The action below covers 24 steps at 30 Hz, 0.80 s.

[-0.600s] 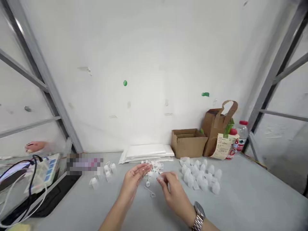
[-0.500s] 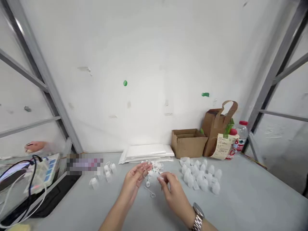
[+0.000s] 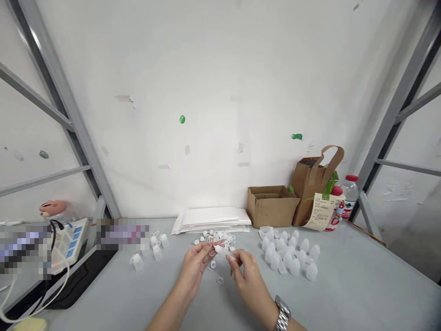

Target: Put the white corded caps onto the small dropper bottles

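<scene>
My left hand [image 3: 196, 265] and my right hand [image 3: 248, 278] meet above the grey table, with a small translucent plastic tube [image 3: 222, 251] between them. My right fingertips pinch the tube, and my left fingertips grip its other end. Just behind lies a heap of small white plastic caps [image 3: 217, 238]. Near my fingers are a single small cap [image 3: 213, 264] and a thin plastic loop strap [image 3: 217, 277]. A metal wristwatch [image 3: 283, 313] sits on my right wrist.
Several translucent plastic bottles [image 3: 287, 254] stand on the right, and several more [image 3: 155, 250] on the left. Behind are a stack of white packets [image 3: 211, 220], a cardboard box [image 3: 270, 207] and a paper bag [image 3: 310, 193]. A power strip [image 3: 70, 243] lies at left.
My hands have drawn closer together, and the tube now sits between my fingertips. The view has shifted slightly.
</scene>
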{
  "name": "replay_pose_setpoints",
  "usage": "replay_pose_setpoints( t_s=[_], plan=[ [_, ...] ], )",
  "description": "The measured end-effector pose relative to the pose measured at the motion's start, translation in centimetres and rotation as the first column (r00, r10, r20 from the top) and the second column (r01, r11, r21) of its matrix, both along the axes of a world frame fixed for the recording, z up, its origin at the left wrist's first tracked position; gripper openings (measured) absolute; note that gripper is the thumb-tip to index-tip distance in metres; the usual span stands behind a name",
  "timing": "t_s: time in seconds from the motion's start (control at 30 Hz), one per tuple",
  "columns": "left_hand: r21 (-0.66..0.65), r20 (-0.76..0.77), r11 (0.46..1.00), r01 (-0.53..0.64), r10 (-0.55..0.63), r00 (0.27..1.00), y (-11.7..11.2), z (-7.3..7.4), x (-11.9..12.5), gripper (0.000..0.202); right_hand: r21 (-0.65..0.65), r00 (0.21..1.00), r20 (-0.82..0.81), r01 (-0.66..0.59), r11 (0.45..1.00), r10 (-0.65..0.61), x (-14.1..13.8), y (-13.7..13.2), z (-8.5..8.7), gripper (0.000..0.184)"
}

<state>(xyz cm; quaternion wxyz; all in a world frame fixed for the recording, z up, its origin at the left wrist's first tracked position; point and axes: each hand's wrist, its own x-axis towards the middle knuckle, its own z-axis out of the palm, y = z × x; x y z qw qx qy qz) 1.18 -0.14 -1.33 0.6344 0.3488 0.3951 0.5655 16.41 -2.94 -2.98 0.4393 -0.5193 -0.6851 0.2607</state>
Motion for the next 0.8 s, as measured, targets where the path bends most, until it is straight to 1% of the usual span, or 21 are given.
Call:
replay_pose_setpoints(
  t_s=[0.13,0.23,0.4,0.6,0.8],
  plan=[
    [0.024,-0.016,0.999,0.042,-0.041,0.999,-0.05,-0.15,-0.1,0.034,0.004,1.0,-0.024,0.001,1.0,-0.001,-0.13,0.08,-0.35,0.03],
    [0.039,-0.029,0.998,0.041,-0.04,0.999,-0.07,-0.16,0.02,0.032,0.014,0.996,-0.091,0.003,1.0,-0.002,-0.33,0.1,-0.56,0.031],
    [0.056,0.022,0.998,-0.018,0.017,1.0,-0.12,-0.13,0.73,0.032,-0.006,0.976,-0.217,-0.016,1.0,0.014,-0.51,0.29,-0.56,0.032],
    [0.026,0.071,0.995,-0.091,0.089,0.993,0.01,-0.02,0.78,0.034,-0.061,0.973,-0.223,-0.075,0.995,0.06,-0.33,0.48,-0.51,0.031],
    [0.013,0.115,0.995,-0.099,0.096,0.989,0.22,0.04,0.59,0.031,-0.055,0.969,-0.239,-0.075,0.996,0.06,-0.38,0.36,-0.65,0.029]
  ],
)
